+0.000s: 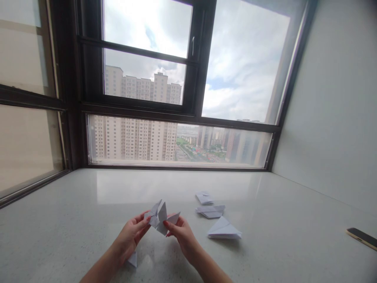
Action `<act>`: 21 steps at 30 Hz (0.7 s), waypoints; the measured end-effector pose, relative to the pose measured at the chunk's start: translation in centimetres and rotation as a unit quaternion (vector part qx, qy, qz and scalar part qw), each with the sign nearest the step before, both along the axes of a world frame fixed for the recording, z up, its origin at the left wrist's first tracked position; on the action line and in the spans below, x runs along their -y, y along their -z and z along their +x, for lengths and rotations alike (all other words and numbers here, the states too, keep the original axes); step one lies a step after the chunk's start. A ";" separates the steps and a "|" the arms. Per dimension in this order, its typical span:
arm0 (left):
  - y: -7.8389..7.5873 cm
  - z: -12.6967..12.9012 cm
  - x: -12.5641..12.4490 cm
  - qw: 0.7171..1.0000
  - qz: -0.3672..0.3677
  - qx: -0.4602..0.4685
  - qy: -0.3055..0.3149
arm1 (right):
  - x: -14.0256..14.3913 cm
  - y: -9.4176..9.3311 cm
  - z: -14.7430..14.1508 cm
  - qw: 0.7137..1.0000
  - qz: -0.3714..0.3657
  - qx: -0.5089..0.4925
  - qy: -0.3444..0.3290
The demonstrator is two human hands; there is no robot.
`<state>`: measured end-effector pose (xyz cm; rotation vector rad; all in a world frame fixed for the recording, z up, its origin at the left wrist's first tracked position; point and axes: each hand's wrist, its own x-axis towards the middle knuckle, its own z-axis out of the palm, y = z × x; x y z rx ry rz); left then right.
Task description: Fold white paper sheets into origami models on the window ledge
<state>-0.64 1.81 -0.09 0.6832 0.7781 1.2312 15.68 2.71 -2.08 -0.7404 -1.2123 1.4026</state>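
Observation:
A folded white paper piece (160, 222) with several pointed flaps is held up between my two hands, above the sill. My left hand (131, 234) is closed, pinching its left side between thumb and fingers. On the right side, my right hand (180, 232) pinches the paper with the thumb in front. Whether this is one piece or two pieces joined, I cannot tell. Below my left wrist a small folded paper triangle (133, 259) lies on the sill, partly hidden by the hand.
To the right of my hands lie a folded paper triangle (224, 229), a flat folded paper (211, 211) and a small folded paper square (204, 197). A phone (363, 236) rests at the far right of the pale sill (282, 251). Dark-framed windows (179, 167) and a white wall (332, 118) border it.

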 end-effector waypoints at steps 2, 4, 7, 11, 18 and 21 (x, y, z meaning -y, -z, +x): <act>0.0 0.1 0.0 1.000 0.010 0.004 -0.007 | 0.1 0.1 -0.1 1.000 0.009 -0.002 -0.013; 0.2 0.0 -0.1 0.999 0.018 0.010 -0.029 | 0.2 0.0 -0.1 1.000 0.008 -0.005 -0.015; 0.5 -0.3 -0.4 0.997 0.020 0.018 -0.069 | 0.4 -0.2 0.0 1.000 0.000 -0.011 -0.017; 0.7 -0.4 -0.4 0.992 0.025 0.027 -0.118 | 0.8 -0.4 0.0 0.999 0.002 -0.012 -0.034; 0.5 1.3 0.8 0.995 0.030 -0.057 -0.080 | 1.0 -0.3 -0.7 0.999 0.007 0.026 -0.042; 0.5 1.7 1.1 0.992 0.053 -0.105 -0.054 | 1.0 -0.2 -0.9 0.999 0.008 0.022 -0.022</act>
